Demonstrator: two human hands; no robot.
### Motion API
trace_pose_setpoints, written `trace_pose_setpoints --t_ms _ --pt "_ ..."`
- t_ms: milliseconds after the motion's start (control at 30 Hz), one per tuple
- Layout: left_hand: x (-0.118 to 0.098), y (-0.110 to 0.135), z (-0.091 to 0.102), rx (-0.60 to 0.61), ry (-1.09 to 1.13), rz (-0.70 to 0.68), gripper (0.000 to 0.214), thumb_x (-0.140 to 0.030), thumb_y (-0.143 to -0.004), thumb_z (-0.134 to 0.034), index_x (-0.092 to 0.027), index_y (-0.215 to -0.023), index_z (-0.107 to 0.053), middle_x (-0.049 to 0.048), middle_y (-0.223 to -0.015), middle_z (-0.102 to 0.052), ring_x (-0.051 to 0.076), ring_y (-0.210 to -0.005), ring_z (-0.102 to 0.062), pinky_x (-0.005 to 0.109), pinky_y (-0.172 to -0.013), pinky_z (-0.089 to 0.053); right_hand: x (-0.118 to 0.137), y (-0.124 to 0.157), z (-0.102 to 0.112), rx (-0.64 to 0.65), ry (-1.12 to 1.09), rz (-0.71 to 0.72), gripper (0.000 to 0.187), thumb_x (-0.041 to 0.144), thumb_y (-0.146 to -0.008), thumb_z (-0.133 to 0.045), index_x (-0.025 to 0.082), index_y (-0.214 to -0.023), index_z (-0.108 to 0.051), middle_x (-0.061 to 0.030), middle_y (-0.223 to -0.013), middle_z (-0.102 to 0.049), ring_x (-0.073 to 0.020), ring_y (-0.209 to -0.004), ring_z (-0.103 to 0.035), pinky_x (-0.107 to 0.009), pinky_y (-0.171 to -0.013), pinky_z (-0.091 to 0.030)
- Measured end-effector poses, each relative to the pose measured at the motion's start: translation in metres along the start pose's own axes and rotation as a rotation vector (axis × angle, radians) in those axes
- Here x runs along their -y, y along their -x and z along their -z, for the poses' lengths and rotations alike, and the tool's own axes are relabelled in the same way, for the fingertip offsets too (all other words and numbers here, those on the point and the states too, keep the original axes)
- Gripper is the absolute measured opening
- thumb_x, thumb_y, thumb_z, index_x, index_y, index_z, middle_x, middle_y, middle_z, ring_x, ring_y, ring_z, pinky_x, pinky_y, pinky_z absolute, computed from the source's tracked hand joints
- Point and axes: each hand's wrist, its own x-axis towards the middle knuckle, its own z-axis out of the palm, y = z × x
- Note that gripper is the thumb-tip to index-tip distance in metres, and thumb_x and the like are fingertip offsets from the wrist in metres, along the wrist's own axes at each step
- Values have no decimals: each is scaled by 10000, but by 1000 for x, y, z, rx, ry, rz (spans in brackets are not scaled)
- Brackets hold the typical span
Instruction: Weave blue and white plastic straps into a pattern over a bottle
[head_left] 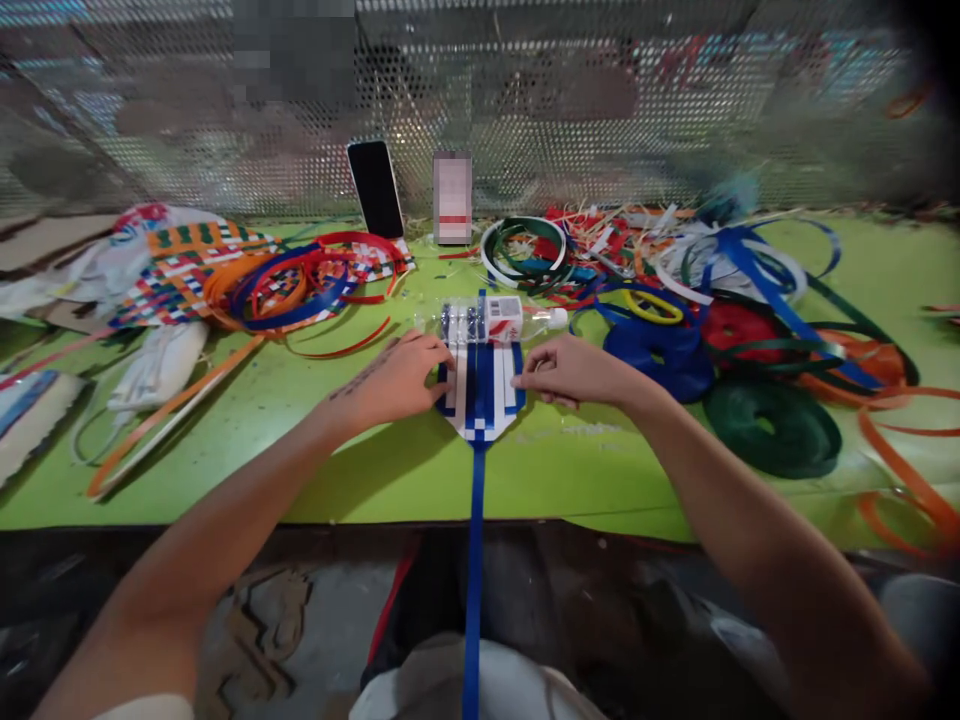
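A flat piece of blue and white plastic strips (475, 390), woven at its pointed near end, lies in front of me. A clear plastic bottle (534, 322) with a white and red label lies sideways across its far end. My left hand (409, 375) is at the piece's left edge, fingers curled and closed on it. On the right edge, my right hand (566, 370) pinches the outer strip between thumb and forefinger. One long blue strip (475, 520) runs from the point over the table's edge towards my lap.
Coiled strips, a blue roll (660, 355) and a green roll (772, 425) lie at the right. At the left are a checkered woven sheet (180, 270) and loose coils (300, 285). A dark phone (375, 188) and a second phone-like screen (452, 197) stand against the perforated metal panel (540, 110).
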Motion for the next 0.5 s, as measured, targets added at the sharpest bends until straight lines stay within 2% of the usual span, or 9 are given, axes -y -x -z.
trace_pose_setpoints --t_ms 100,200,267,367,500 --pt "-4 7 -4 -19 60 -25 131 -319 -971 -717 -217 -1048 -747 86 -1164 -708 295 -1123 -618 501 -1085 -457 -2 2 -10 -13 83 -48 339 479 -855 -828 197 -751 -672 -2 -609 -683 -105 -434 -560 -238 -437 -434" --pt "-13 16 -7 30 89 -42 253 -451 -937 -804 -224 -1024 -731 78 -1133 -702 309 -1103 -608 493 -1035 -480 1 2 -16 -38 173 -46 288 416 -866 -804 203 -740 -656 8 -609 -674 -108 -474 -563 -244 -469 -397" --pt "-19 21 -10 56 94 -44 315 -485 -908 -843 -227 -1032 -713 75 -1135 -692 314 -1098 -598 480 -1009 -492 1 0 -18 -69 243 7 234 368 -854 -809 203 -758 -673 12 -633 -678 -113 -531 -572 -253 -516 -385" --pt "-25 27 -14 48 107 -26 296 -458 -920 -845 -225 -1008 -686 76 -1136 -678 312 -1109 -593 459 -997 -503 -1 -3 -22 -54 271 81 162 348 -852 -805 210 -816 -727 18 -685 -698 -123 -594 -580 -269 -576 -390" --pt "-28 29 -16 34 125 2 264 -411 -938 -841 -212 -988 -674 77 -1122 -680 307 -1098 -610 457 -997 -517 -1 -2 -25 28 243 81 162 368 -856 -793 215 -810 -763 16 -696 -699 -136 -619 -586 -285 -605 -398"
